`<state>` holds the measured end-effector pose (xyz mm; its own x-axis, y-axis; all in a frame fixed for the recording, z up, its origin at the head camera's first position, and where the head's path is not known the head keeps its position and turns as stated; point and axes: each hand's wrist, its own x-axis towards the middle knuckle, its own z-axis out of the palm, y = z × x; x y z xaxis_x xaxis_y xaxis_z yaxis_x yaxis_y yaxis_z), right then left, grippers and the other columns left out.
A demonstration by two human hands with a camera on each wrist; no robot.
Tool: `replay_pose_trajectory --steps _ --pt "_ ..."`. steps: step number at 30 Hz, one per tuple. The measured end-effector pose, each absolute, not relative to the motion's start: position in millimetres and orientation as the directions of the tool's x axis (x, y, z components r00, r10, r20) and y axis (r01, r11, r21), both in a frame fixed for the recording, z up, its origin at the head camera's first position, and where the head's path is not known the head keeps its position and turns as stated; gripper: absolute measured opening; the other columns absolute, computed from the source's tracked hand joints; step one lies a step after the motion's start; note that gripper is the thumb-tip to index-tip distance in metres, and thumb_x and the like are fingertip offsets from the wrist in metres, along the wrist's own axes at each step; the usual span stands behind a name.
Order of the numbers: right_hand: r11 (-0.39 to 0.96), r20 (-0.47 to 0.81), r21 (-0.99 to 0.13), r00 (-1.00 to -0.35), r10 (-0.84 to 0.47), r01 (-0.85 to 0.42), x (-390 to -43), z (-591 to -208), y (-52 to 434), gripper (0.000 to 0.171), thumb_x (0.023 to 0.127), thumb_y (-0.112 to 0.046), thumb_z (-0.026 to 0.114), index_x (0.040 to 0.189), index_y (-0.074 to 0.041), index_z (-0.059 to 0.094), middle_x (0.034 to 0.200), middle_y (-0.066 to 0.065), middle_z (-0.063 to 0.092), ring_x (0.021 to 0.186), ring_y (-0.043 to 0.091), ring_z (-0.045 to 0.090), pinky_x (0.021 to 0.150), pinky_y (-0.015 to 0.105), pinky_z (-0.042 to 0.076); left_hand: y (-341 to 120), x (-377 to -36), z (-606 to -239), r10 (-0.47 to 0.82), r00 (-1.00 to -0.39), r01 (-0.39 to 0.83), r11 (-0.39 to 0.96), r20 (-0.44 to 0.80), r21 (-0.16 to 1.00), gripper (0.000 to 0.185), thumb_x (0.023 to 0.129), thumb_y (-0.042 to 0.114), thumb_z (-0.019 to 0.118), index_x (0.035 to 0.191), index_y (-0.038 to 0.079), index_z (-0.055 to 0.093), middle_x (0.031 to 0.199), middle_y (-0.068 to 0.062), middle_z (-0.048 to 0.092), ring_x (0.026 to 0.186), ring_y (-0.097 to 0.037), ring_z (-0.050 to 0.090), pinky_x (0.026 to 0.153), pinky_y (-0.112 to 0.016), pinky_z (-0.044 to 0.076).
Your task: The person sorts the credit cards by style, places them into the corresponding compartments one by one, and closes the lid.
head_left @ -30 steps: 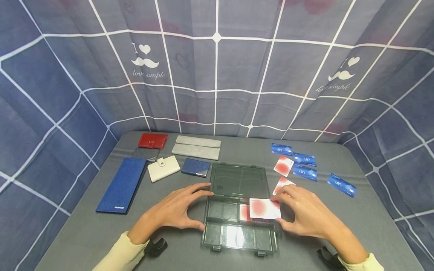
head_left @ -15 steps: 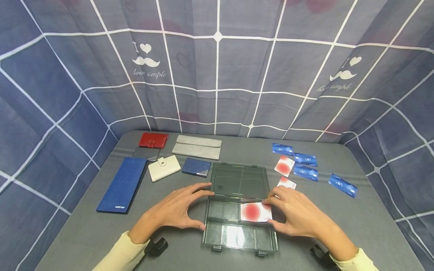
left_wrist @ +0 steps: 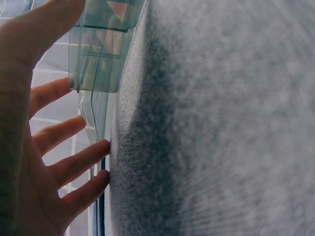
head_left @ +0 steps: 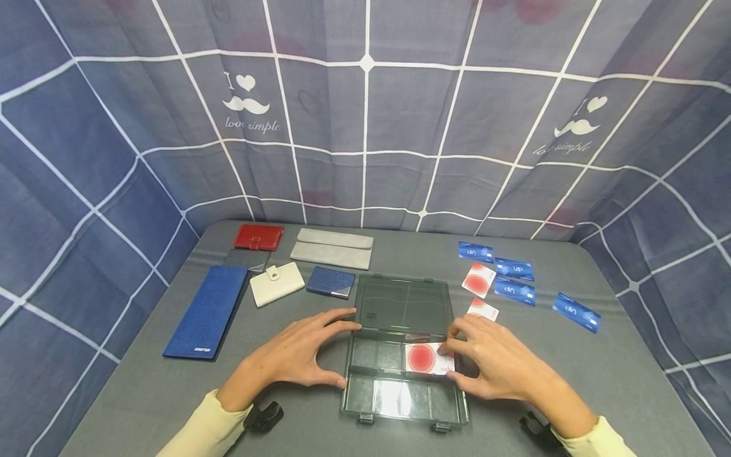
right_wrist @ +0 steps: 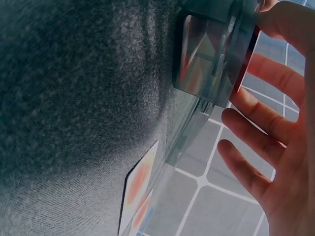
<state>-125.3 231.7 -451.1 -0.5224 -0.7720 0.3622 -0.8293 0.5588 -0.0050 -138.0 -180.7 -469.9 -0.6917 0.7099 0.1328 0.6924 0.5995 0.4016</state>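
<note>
Down into the box [head_left: 400, 355] has gone the red-circle card [head_left: 429, 358]: a second ago the right hand [head_left: 491, 365] held it above the box's right edge, and now it lies flat in the right compartment of the middle row, on top of a card that was already there. That hand has slid left with it, and its fingers [head_left: 457, 330] and thumb rest relaxed at the card's right edge rather than pinching it. As I judge it, the card is seated and about ready to be let go. Unmoved, the left hand [head_left: 297, 355] lies open against the box's left wall, steadying it on the table [head_left: 628, 381]. Two more red-circle cards [head_left: 478, 280] and four blue cards [head_left: 514, 291] wait to the right of the lid [head_left: 403, 303].
</note>
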Motion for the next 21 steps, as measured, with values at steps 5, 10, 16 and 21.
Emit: replay_pose_trajectory --steps 5,10,16,21 --pt "0.556 0.364 0.010 -0.515 -0.776 -0.831 -125 -452 231 0.033 0.077 -0.043 0.087 0.104 -0.026 0.078 0.106 -0.007 0.060 0.105 0.018 0.062 0.092 0.044 0.056 -181 -137 -469 0.707 -0.696 0.687 0.603 0.127 0.405 0.094 0.080 0.074 0.082 0.159 0.031 0.053 0.172 0.003 0.038 0.144 -0.027 0.054 0.108 -0.056 0.051" --pt "0.558 0.367 0.019 -0.513 -0.776 -0.830 -125 -453 232 0.029 0.077 -0.042 0.086 0.098 -0.026 0.074 0.106 -0.006 0.059 0.103 0.019 0.062 0.089 0.044 0.056 -181 -137 -469 0.703 -0.700 0.684 0.609 0.125 0.401 0.094 0.080 0.074 0.082 0.159 0.032 0.052 0.172 0.004 0.037 0.144 -0.027 0.054 0.108 -0.056 0.051" --pt "0.574 0.374 -0.017 -0.538 -0.756 -0.819 -126 -456 238 0.029 0.077 -0.041 0.085 0.102 -0.028 0.074 0.108 -0.009 0.059 0.100 0.015 0.062 0.079 0.041 0.056 -181 -137 -470 0.702 -0.701 0.684 0.612 0.125 0.397 0.094 0.080 0.075 0.082 0.159 0.033 0.052 0.172 0.005 0.037 0.144 -0.026 0.054 0.108 -0.056 0.051" --pt "0.584 0.402 -0.097 -0.568 -0.718 -0.806 -129 -457 248 0.035 0.078 -0.035 0.086 0.112 -0.030 0.077 0.110 -0.015 0.060 0.098 0.008 0.062 0.078 0.038 0.055 -182 -137 -471 0.699 -0.705 0.679 0.615 0.121 0.401 0.094 0.080 0.075 0.081 0.159 0.033 0.052 0.173 0.006 0.036 0.144 -0.027 0.054 0.108 -0.056 0.051"
